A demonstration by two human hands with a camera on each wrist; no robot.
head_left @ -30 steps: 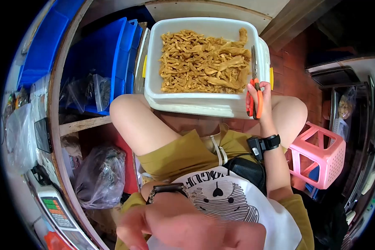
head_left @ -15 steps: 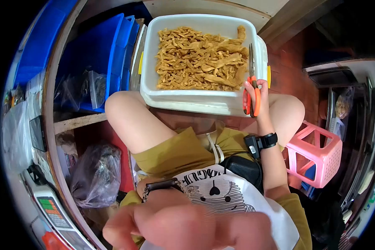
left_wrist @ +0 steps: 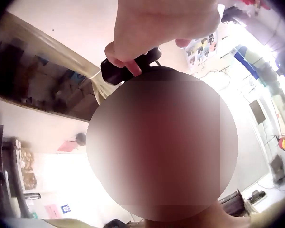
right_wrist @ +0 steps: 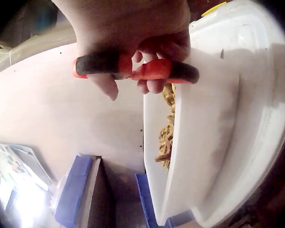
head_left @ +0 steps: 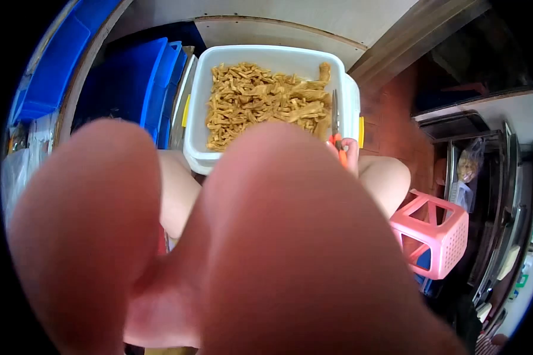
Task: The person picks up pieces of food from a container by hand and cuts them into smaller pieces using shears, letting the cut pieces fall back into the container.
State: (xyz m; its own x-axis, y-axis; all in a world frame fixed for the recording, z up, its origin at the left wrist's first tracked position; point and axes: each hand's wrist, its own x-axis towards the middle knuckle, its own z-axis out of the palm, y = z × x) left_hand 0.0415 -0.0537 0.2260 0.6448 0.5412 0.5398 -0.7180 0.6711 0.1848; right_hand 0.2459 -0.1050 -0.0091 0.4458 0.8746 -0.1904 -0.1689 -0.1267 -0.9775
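My left hand is raised right in front of the head camera, large and blurred. In the left wrist view its fingers are bent onto the black head camera above the forehead. Scissors with orange and black handles are held in my right hand, blades pointing away along the right side of the white tub. The right wrist view shows the thumb and fingers through the handle loops. Cut brown strips lie in the tub, with larger uncut pieces on its right side.
A pink plastic stool lies on its side at the right. Blue bins stand on the left shelf. A wooden panel rises behind the tub, and a cluttered rack stands at far right.
My left hand has come up from over the lap to the head camera, now covering much of the view. The right hand keeps the scissors by the tub's right side.
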